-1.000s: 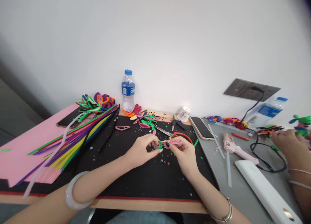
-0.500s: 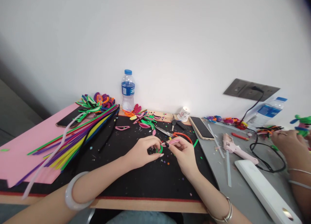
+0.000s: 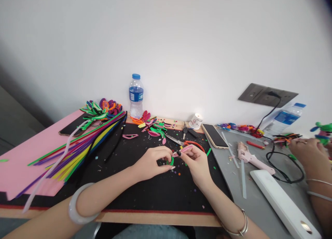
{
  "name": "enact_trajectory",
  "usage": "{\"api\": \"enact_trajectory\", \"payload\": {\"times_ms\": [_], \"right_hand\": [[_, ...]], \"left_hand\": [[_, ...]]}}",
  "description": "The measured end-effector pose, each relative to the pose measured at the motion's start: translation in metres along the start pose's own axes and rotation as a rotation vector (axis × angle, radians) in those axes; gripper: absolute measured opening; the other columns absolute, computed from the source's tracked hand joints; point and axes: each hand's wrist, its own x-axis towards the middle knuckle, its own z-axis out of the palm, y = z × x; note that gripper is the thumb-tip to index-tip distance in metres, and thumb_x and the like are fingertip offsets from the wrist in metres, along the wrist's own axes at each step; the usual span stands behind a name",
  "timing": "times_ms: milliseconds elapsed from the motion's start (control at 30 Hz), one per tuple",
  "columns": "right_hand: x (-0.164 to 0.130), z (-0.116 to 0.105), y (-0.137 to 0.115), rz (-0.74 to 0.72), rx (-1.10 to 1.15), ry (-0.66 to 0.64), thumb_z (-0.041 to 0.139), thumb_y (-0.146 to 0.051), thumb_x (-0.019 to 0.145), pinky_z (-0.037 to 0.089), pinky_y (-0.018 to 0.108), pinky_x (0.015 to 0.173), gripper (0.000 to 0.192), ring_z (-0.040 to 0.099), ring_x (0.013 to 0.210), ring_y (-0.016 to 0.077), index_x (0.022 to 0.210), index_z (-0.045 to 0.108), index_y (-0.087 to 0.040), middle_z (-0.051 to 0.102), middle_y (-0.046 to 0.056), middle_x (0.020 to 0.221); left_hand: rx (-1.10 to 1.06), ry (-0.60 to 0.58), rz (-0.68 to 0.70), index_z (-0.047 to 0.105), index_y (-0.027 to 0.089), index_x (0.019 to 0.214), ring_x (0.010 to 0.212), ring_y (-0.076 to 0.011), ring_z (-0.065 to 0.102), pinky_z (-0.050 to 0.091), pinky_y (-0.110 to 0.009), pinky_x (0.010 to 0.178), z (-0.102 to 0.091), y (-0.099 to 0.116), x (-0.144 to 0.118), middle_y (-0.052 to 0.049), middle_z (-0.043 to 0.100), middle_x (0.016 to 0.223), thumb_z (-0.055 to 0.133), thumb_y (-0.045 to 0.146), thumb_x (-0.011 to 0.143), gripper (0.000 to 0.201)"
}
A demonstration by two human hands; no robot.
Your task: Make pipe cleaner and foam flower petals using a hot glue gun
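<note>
The pink pipe cleaner piece [image 3: 184, 149] runs along a slanted axis, its free end pointing up toward the far right corner of the black mat [image 3: 145, 194]. Its lower end meets a small green loop [image 3: 171, 161]. The right hand [image 3: 197, 164] pinches the pink piece; the left hand [image 3: 150, 163] closes on the green loop. Both hands are close together above the middle of the table [image 3: 155, 218], nearer its front edge. Scissors [image 3: 183, 141] lie just behind.
</note>
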Motion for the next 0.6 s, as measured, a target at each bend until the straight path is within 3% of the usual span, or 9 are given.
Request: {"api": "enact_trajectory", "payload": {"times_ms": [600], "right_hand": [[0.0034,-0.0051,0.0034,-0.017,-0.065,-0.023,0.064,-0.024,0.076,0.041,0.022,0.062,0.010,0.053,0.063,0.0102,0.072,0.056,-0.017,0.058,-0.002,0.068]], "left_hand": [[0.019,-0.007,0.037,0.057,0.016,0.074,0.089,-0.0154,0.060,0.047,-0.026,0.080,-0.0006,0.0019,-0.0009,-0.008,0.065,0.093,0.062,0.021,0.077,0.007]]}}
